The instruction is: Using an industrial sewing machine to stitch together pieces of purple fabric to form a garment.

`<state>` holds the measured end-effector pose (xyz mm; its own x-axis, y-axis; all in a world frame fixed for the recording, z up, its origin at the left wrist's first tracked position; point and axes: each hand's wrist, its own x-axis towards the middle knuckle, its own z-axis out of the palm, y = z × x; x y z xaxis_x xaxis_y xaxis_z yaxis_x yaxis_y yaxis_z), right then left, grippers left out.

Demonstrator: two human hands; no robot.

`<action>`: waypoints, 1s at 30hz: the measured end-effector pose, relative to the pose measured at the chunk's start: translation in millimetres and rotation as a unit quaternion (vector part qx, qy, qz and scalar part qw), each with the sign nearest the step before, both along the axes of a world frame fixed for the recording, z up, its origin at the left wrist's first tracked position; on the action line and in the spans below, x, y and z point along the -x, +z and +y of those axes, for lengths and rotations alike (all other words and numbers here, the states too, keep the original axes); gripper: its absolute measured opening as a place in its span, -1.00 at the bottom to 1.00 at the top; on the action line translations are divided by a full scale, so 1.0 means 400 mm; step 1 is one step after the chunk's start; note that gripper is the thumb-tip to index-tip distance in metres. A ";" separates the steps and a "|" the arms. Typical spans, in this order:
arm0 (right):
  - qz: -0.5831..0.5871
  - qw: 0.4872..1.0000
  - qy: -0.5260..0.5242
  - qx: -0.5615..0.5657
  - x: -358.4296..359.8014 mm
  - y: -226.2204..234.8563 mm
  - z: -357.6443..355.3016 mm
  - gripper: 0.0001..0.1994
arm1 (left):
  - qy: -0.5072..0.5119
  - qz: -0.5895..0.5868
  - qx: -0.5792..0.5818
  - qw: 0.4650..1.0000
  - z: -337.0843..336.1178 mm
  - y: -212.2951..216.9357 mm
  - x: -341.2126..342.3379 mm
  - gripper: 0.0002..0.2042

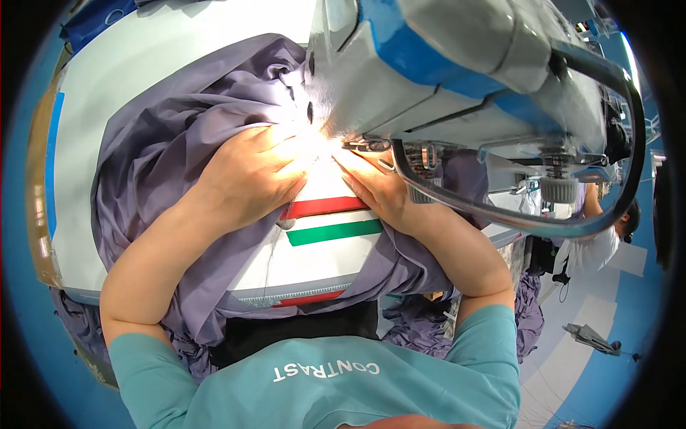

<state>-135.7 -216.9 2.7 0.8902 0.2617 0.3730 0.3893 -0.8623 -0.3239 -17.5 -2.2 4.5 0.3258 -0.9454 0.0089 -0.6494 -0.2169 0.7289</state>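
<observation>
Nearest, teal shirt along the lower edge, both bare forearms rising from it. Just beyond, white table with red stripe and green stripe showing on the bare patch between the arms. Grey-purple cloth heaped over the table's left half, running under the left forearm and spilling over the near edge; more of it draped under the right arm. Left hand lying flat on the cloth, palm down, fingers loosely curved and pressing the fabric, not closed around it. Right hand opposite, flat and open too, fingers stretched toward the bright lit spot under the sewing machine. Fingertips of both hands close together at that spot, glare hiding whether touching. Further on, machine's white and blue body overhead, filling the upper right. Far right, another person in white beside the blue floor.
</observation>
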 end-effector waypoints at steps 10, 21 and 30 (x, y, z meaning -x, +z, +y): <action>0.082 0.989 -0.067 0.106 0.030 -0.056 -0.035 -0.71 | 0.041 -0.359 0.133 0.923 -0.017 0.003 0.004 -0.91; 0.098 0.990 -0.067 0.073 0.018 -0.029 -0.024 -0.70 | 0.050 -0.365 0.136 0.920 -0.003 -0.009 0.003 -0.86; 0.066 0.996 -0.016 -0.059 0.024 0.014 -0.008 -0.61 | 0.111 -0.034 -0.013 0.993 0.006 0.059 -0.001 -0.86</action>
<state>-145.3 -220.0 8.5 0.9404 0.1942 0.2793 0.3105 -0.8257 -0.4710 -17.2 0.1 28.3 0.5264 -0.8501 0.0146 -0.6307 -0.3790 0.6772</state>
